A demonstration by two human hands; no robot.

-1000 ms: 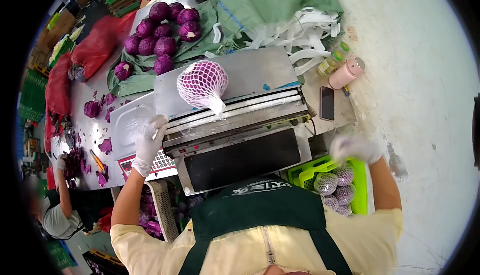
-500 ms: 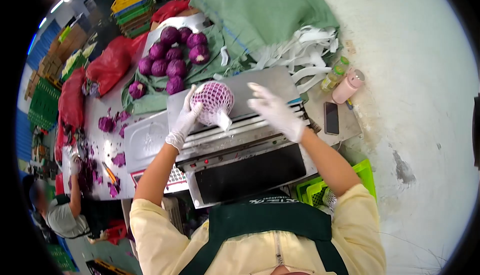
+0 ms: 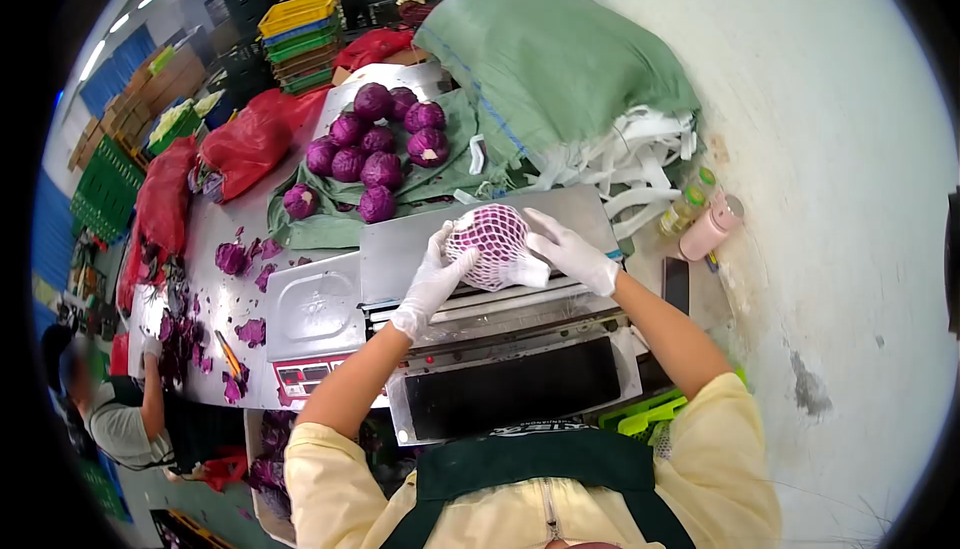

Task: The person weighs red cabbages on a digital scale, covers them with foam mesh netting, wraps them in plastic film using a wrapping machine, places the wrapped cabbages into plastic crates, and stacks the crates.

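Note:
A red cabbage (image 3: 487, 241) in a white foam net sits over the metal top of a wrapping machine (image 3: 400, 244), the loose tail of its net pointing right. My left hand (image 3: 436, 280), in a white glove, grips its left side with thumb in front. Gloved as well, my right hand (image 3: 573, 252) holds the right side, fingers curled over the upper edge. Clear film lies along the rollers in front of the cabbage. Behind it, several bare red cabbages (image 3: 381, 169) rest on green sacking.
A large green sack (image 3: 560, 59) spills white foam nets (image 3: 640, 144). To the right are a pink bottle (image 3: 712, 227) and a phone (image 3: 676, 285). A scale (image 3: 315, 304), an orange-handled knife (image 3: 229, 353) and cabbage scraps lie left. A co-worker (image 3: 125, 419) stands at the table's left end.
My right hand has come in from apart and now holds the cabbage's right side. The cabbage has turned, its net tail swinging rightward. The whole view has shifted slightly.

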